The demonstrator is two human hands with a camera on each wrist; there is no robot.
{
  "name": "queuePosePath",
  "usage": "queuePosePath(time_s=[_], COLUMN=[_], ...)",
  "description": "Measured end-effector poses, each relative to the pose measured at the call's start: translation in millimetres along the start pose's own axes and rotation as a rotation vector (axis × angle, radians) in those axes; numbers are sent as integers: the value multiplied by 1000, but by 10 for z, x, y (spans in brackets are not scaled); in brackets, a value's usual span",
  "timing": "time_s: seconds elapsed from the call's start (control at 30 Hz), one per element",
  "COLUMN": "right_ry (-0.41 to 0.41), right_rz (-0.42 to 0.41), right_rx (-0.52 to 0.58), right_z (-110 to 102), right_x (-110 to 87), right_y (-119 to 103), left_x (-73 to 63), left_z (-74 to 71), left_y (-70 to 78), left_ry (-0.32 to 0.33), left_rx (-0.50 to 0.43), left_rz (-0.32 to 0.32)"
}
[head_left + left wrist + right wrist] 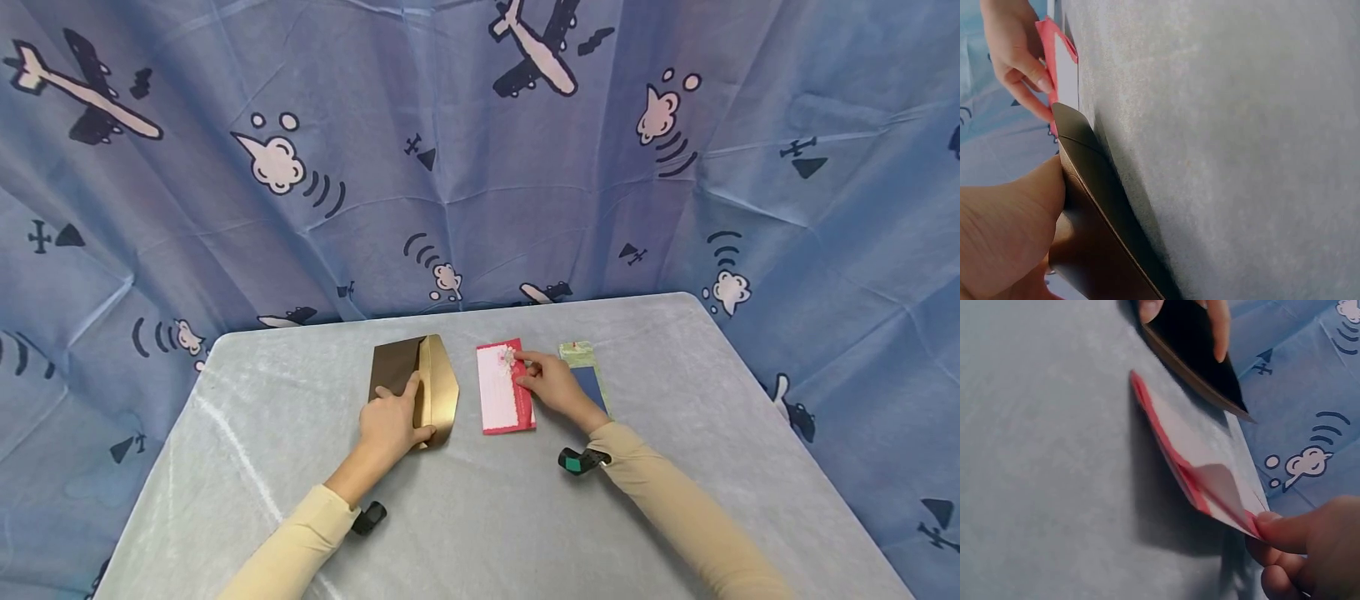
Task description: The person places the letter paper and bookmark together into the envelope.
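Envelope (396,364) held on the left, pink card (501,396) pinched on the right

Left hand (386,425) is on the brown-and-gold envelope: thumb at the near edge, index finger reaching across to the fold. Reads as a light hold, probably to steady it and part its mouth. Gold flap (444,396) points out toward the card, likely turned back so it doesn't cover the mouth. Whether the envelope lies fully flat, can't tell.

Right hand (557,385) has the pink card by its right edge, thumb and fingertips narrow with only paper between. Card is just right of the envelope, strip of grey table (480,517) between the two. Right wrist view shows its layers gaping and a shadow underneath, so it's tilted up off the surface (edge grip presumably leaves most of the front uncovered).

Green-and-blue card (590,383) lies farther right, partly hidden by the right hand and wrist; looks parked aside, within reach. Airplane-print curtain (442,200) hangs behind.
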State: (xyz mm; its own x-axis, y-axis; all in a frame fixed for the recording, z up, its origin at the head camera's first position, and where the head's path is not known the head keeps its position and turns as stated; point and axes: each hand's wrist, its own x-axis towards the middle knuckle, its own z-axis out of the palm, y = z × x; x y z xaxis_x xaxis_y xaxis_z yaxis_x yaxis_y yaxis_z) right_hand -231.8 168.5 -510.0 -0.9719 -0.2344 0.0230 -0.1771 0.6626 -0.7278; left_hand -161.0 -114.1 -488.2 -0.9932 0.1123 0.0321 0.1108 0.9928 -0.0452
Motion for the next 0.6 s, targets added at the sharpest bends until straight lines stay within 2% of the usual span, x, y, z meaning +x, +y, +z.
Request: queuePosePath(time_s=[0.17,0.6], right_ry=[25,36], right_rz=[-1,10], right_rx=[71,101], right_z=[-56,-49], right_x=[10,31], right_y=[-36,-61], left_x=[-2,5], left_z=[-16,-14], left_y=[-5,-4], left_ry=[-4,-20], left_rx=[-8,-6], left_rz=[4,-3])
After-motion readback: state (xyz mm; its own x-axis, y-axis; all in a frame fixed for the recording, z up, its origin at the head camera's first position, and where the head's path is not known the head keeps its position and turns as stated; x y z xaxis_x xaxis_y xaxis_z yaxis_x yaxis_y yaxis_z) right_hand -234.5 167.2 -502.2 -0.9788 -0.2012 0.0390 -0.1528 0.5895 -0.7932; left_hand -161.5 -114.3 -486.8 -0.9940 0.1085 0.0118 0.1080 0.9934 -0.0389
